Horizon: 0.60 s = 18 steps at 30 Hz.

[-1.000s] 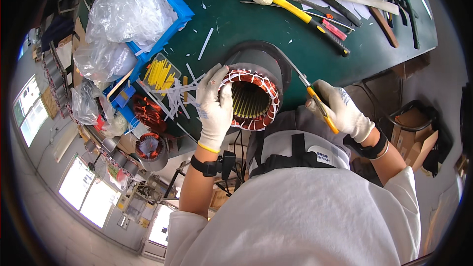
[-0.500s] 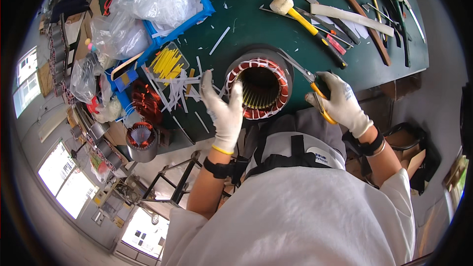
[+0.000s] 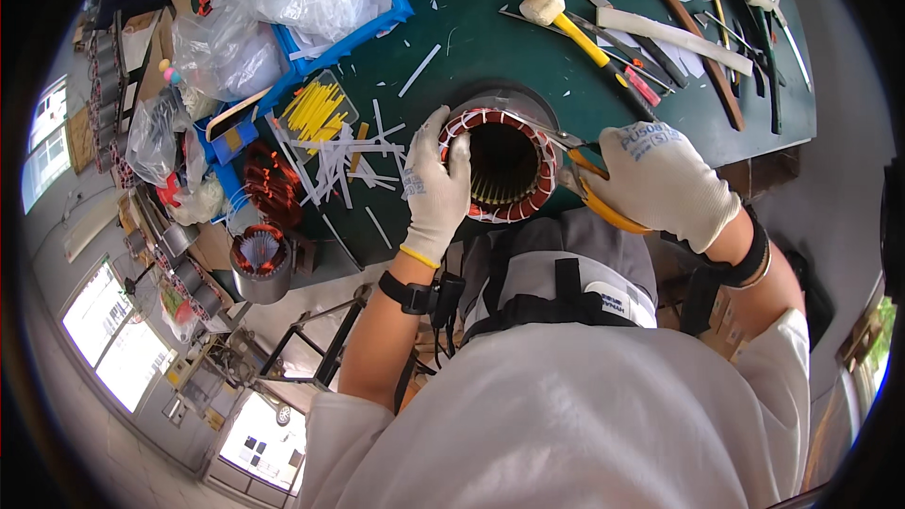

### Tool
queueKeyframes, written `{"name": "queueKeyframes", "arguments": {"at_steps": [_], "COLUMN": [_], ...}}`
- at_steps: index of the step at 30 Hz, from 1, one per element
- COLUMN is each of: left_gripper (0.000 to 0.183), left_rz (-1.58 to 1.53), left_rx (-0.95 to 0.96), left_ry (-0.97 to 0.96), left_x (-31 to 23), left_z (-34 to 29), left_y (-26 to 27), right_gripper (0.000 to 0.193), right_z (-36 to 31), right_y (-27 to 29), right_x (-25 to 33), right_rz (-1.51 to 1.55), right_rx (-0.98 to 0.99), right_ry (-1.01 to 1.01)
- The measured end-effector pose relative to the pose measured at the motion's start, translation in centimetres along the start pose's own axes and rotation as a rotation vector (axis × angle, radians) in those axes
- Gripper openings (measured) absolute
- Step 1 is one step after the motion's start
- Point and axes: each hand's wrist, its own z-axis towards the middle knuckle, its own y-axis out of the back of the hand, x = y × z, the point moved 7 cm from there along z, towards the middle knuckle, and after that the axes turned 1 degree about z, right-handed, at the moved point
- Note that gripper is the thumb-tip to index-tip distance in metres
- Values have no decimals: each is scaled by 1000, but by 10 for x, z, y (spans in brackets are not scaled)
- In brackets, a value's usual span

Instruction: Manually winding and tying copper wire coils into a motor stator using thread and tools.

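Observation:
A motor stator (image 3: 509, 214) stands on the green table before me, its ring of red-brown windings laced with white cord. My left hand (image 3: 436, 190), in a white glove, is closed round the left side of the ring, thumb at the inner edge and fingers outside. In my gloved right hand (image 3: 665, 187) is a pair of scissors (image 3: 608, 209) with yellow-orange handles. Their blades point left and lie over the ring's upper right edge; the tips are hard to make out there.
White paper strips (image 3: 349, 165) and yellow strips (image 3: 318, 115) lie to the left, near a blue tray (image 3: 401, 11) with plastic bags. A smaller stator (image 3: 261, 278) stands at the table's left edge. A mallet (image 3: 584, 41) and several hand tools lie at the far right.
My left hand has moved onto the stator's ring and closed on it. My right hand has come left and turned, bringing the scissors' blades to the ring's upper right.

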Motion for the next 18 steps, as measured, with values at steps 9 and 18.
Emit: {"name": "queueKeyframes", "arguments": {"at_steps": [9, 18], "left_gripper": [37, 46], "left_rz": [-21, -662], "left_rx": [58, -431], "left_ry": [-97, 272], "left_x": [-5, 52], "left_z": [13, -21], "left_y": [2, 18], "right_gripper": [62, 44], "right_z": [8, -13], "right_y": [-31, -74], "right_x": [-27, -58], "right_rz": [186, 636], "right_rx": [-33, -280], "right_ry": [-21, -137]}}
